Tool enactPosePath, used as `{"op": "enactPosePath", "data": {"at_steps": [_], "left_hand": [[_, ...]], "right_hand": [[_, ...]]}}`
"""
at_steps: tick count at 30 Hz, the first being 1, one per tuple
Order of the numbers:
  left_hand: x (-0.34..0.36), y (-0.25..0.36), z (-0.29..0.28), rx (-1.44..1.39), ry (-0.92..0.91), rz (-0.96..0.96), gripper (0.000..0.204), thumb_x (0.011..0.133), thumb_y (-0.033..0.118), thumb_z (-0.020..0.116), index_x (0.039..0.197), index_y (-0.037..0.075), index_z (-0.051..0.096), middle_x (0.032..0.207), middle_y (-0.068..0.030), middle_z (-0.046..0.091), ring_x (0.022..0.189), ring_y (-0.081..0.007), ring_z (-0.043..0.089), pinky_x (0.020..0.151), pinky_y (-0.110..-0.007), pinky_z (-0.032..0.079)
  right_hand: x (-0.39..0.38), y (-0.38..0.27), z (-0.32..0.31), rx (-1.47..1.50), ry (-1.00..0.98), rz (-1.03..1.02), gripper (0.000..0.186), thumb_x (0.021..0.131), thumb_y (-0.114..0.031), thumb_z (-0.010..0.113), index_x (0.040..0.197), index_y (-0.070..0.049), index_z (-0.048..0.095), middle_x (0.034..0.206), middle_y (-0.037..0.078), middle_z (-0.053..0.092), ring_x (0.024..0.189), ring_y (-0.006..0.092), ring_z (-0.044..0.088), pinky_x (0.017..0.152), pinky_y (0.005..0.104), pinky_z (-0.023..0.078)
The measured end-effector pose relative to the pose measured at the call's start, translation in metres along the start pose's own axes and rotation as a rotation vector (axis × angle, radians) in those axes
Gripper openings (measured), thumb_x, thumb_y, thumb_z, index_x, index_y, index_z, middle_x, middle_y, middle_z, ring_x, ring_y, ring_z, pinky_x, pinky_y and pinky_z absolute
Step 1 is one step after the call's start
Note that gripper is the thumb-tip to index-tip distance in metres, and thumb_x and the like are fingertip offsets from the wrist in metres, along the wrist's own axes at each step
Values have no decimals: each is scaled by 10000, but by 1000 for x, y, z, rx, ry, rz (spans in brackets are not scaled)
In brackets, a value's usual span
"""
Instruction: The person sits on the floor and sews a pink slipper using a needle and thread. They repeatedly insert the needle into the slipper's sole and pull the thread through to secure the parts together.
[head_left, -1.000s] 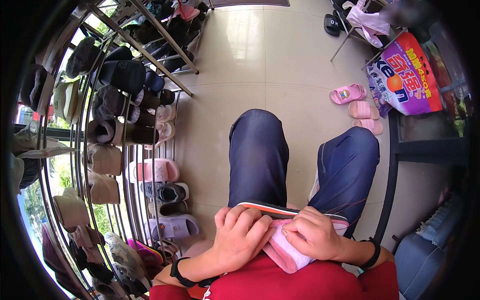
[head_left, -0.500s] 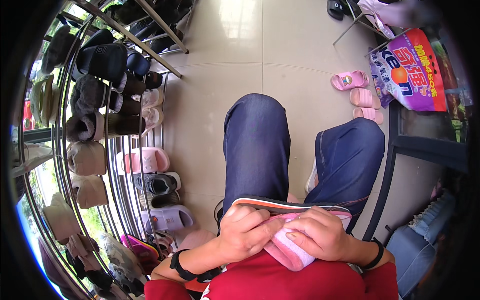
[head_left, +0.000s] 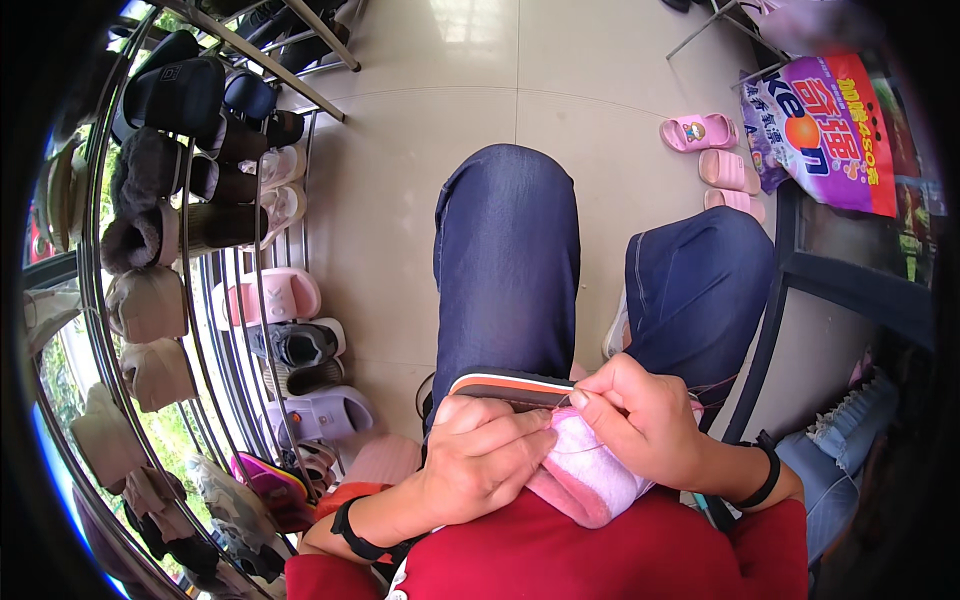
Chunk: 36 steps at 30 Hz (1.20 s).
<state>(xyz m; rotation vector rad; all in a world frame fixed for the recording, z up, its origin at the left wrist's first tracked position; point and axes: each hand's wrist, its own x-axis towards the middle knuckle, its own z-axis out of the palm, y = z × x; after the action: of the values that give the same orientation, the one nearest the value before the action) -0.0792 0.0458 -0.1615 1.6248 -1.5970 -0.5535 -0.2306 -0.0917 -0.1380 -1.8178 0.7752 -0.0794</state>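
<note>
Red top (head_left: 560,560), blue denim trousers (head_left: 510,260), and a black band (head_left: 352,525) on each wrist.

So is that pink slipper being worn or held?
Held: the pink slipper lies in the lap, gripped by the left hand and right hand.

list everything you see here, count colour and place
slipper: 1, pink with dark sole, in both hands on lap
shoe rack: 1, metal, left, full of shoes and slippers
pink slides: 3, on floor, upper right
bag: 1, purple printed, upper right by dark table
floor: beige tiles
legs: 2, blue jeans, centre
left hand: 1, black wristband, grips slipper
right hand: 1, black wristband, fingers pinched at sole edge
</note>
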Motion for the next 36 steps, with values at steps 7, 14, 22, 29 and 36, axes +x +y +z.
{"op": "enactPosePath", "data": {"at_steps": [7,14,22,29,36], "left_hand": [[2,-3,-1,-11,-9,-8,231,647,107,753,875,129,724,957,15,689,774,-156,579,727,-289,389],[1,-5,0,-28,11,4,217,653,117,746,868,132,719,950,19,686,773,-160,579,726,-288,392],[-3,-6,-2,-41,5,11,226,649,111,742,872,133,715,944,19,682,760,-155,578,702,-289,384],[0,-6,0,-18,10,31,221,651,118,738,870,137,715,945,17,680,762,-158,579,704,-289,379],[-1,-6,1,-18,6,26,227,654,120,733,879,139,711,949,15,680,771,-161,581,716,-288,381]], "right_hand": [[3,10,9,-262,118,-336,110,795,-13,670,832,-19,567,577,57,527,486,184,523,453,308,392],[-6,4,15,-213,135,-136,131,824,-28,661,845,-19,532,590,67,542,478,191,540,452,306,410],[-10,5,20,-270,131,-180,167,797,-34,680,844,-20,521,625,112,587,519,253,603,469,341,468],[-11,8,21,-279,151,-225,163,793,-17,675,842,-16,519,622,108,579,519,256,598,477,341,471],[-11,7,19,-229,157,-206,146,799,-10,663,832,-16,521,618,108,576,522,254,599,479,345,470]]}}
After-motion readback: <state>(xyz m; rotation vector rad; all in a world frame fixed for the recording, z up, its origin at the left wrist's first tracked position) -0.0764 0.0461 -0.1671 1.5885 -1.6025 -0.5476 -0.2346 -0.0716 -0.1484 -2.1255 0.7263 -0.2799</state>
